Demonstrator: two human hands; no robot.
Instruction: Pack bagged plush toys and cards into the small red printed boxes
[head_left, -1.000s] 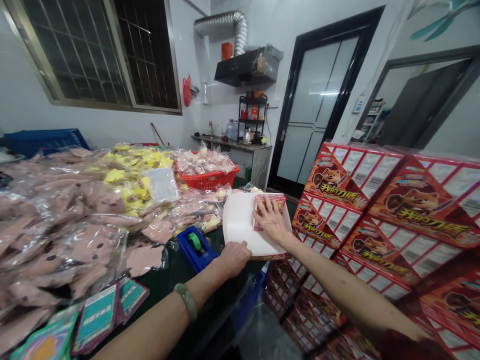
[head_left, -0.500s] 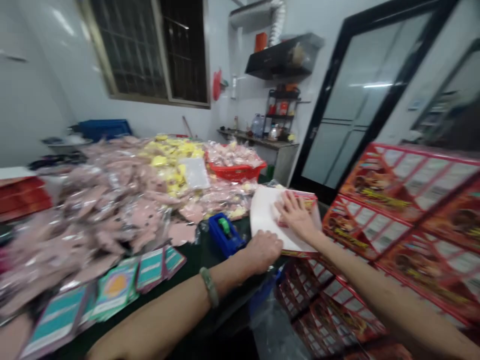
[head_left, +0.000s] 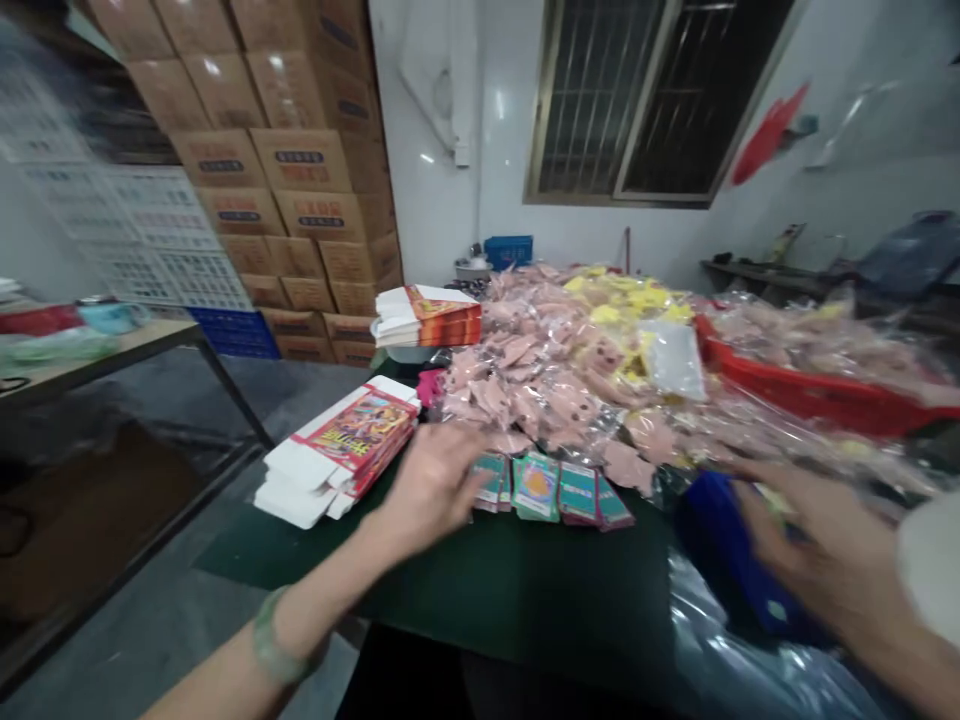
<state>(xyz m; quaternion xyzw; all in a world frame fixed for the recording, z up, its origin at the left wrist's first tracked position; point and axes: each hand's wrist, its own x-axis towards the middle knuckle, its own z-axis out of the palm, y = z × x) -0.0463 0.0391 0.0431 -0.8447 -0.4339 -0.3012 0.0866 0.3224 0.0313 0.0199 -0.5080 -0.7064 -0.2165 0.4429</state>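
My left hand (head_left: pixel 439 485), a green bangle on its wrist, hovers over the dark green table between a pile of flat printed boxes (head_left: pixel 364 430) and several small stacks of cards (head_left: pixel 538 485). Its fingers look bent, but motion smears them, and I cannot tell whether anything is in them. On the right, my blurred right hand (head_left: pixel 832 550) is round a blue tape dispenser (head_left: pixel 720 530), thumb in front and fingers behind. A white, partly visible thing (head_left: pixel 930 560) is beside that wrist at the frame's edge.
Bagged pink pieces (head_left: pixel 525 370) and yellow ones (head_left: pixel 630 300) heap up behind the cards. A red basket (head_left: pixel 810 400) stands at right. More flat boxes (head_left: pixel 442 320) lie farther back. Clear plastic (head_left: pixel 720 640) hangs at the front edge. Brown cartons (head_left: pixel 307 160) are stacked behind.
The view has swung left. My left hand has moved from the white card sheet to near the flat boxes. My right hand has left that sheet for the tape dispenser.
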